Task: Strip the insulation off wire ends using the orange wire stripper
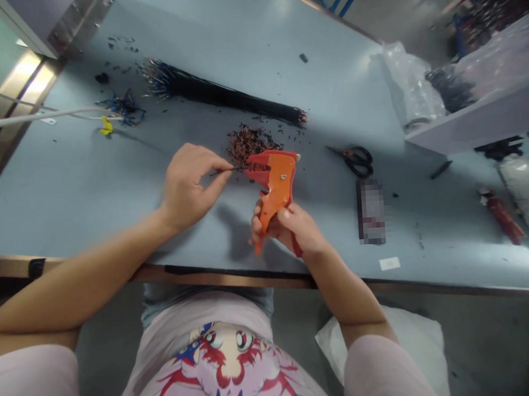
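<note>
Your left hand (187,188) is almost closed, with thumb and forefinger pinching a thin black wire (223,170). The wire's long axis runs left to right, and its right end enters the head of the orange wire stripper (278,182), where the tool hides it. Your right hand (296,232) is curled firmly around the stripper's handles, which stand roughly upright with the head toward the far side. The left hand sits just left of the tool. Farther away on the pale blue workbench (88,179) lie a heap of cut wire pieces (247,144) and a long bundle of black wires (222,96). Black-handled scissors (358,161) lie to the right.
</note>
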The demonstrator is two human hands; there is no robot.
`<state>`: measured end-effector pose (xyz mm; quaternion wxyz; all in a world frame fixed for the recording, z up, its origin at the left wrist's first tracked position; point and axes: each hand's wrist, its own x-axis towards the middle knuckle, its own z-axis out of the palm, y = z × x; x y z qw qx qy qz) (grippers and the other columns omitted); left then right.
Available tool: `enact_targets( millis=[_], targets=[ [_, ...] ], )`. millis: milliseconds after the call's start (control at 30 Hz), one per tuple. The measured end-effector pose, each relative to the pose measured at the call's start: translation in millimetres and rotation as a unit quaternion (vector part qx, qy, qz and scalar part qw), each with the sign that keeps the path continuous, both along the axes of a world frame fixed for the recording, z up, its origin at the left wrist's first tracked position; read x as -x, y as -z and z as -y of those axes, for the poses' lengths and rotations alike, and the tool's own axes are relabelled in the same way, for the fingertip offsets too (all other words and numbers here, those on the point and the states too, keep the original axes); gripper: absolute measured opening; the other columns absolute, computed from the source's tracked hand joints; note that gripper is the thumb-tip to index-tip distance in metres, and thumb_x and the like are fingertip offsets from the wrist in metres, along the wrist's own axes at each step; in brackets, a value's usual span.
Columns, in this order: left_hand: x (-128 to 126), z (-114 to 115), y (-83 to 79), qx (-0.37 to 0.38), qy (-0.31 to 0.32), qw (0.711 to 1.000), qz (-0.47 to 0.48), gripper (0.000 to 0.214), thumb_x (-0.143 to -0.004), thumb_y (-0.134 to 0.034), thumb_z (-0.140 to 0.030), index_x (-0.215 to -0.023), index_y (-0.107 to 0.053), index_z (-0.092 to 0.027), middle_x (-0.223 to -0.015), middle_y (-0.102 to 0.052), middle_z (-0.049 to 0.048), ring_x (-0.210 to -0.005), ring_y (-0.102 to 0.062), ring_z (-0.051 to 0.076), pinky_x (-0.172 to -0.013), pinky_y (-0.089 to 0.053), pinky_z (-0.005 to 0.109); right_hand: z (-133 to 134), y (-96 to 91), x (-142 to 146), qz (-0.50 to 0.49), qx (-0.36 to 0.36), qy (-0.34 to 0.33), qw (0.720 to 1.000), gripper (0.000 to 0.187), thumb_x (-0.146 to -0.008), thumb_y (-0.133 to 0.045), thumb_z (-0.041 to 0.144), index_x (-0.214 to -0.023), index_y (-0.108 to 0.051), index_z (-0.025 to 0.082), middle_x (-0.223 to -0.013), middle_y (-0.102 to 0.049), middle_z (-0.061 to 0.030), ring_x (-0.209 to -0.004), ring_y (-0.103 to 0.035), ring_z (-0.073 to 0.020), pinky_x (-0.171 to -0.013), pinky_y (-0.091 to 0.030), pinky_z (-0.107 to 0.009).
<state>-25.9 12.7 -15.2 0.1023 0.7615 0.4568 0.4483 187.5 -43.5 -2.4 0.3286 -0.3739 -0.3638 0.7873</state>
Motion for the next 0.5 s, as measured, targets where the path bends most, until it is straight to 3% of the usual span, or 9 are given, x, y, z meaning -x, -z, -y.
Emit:
enact_targets(
  millis=[100,200,300,367,500],
  targets=[
    [4.6,-7.1,2.7,-0.003,-0.038,0.999,0.029,0.006,-0.084,-0.06,-0.026,-0.079,-0.063,-0.024,-0.078,-0.067,-0.0019,-0.078,-0.059,0.016,-0.077,-0.046,0.037,-6.9,-1.1,-7.1,0.001,-0.008,0.029,1.0,0.052,-0.073,-0.065,0.059,-0.102,-0.056,0.017,-0.087,-0.062,-0.0055,-0.076,-0.065,-0.0204,-0.072,-0.057,-0.041],
    [9.0,-14.2,5.4,0.029,-0.071,0.993,0.092,0.005,-0.082,-0.063,-0.026,-0.081,-0.064,-0.022,-0.078,-0.067,-0.0025,-0.075,-0.059,0.013,-0.073,-0.048,0.033,-11.7,-5.4,-16.9,0.047,-0.041,0.077,0.995,0.048,-0.079,-0.057,0.059,-0.103,-0.056,0.018,-0.088,-0.062,-0.0055,-0.076,-0.064,-0.0204,-0.072,-0.056,-0.04],
    [11.5,-19.9,7.5,0.085,-0.087,0.977,0.173,0.007,-0.081,-0.064,-0.029,-0.084,-0.066,-0.023,-0.08,-0.068,-0.001,-0.074,-0.061,0.013,-0.067,-0.049,0.029,-10.9,-9.3,-23.2,0.165,-0.131,0.103,0.972,0.044,-0.085,-0.051,0.057,-0.108,-0.054,0.019,-0.091,-0.062,-0.007,-0.078,-0.063,-0.0214,-0.07,-0.054,-0.039],
    [12.1,-22.7,8.5,0.111,-0.095,0.964,0.223,0.007,-0.078,-0.067,-0.028,-0.084,-0.067,-0.023,-0.079,-0.068,-0.0006,-0.072,-0.062,0.012,-0.064,-0.05,0.028,-7.5,-10.4,-22.0,0.306,-0.235,0.093,0.918,0.043,-0.087,-0.048,0.055,-0.113,-0.052,0.02,-0.098,-0.062,-0.009,-0.084,-0.061,-0.0236,-0.075,-0.051,-0.041],
    [11.9,-23.2,8.7,0.129,-0.102,0.953,0.256,0.01,-0.074,-0.071,-0.027,-0.083,-0.069,-0.023,-0.077,-0.069,-0.0008,-0.068,-0.061,0.012,-0.062,-0.049,0.027,-0.1,-5.7,-5.2,0.551,-0.434,-0.045,0.711,0.055,-0.083,-0.055,0.056,-0.121,-0.052,0.017,-0.112,-0.06,-0.0161,-0.1,-0.053,-0.0322,-0.088,-0.041,-0.048]
  ],
)
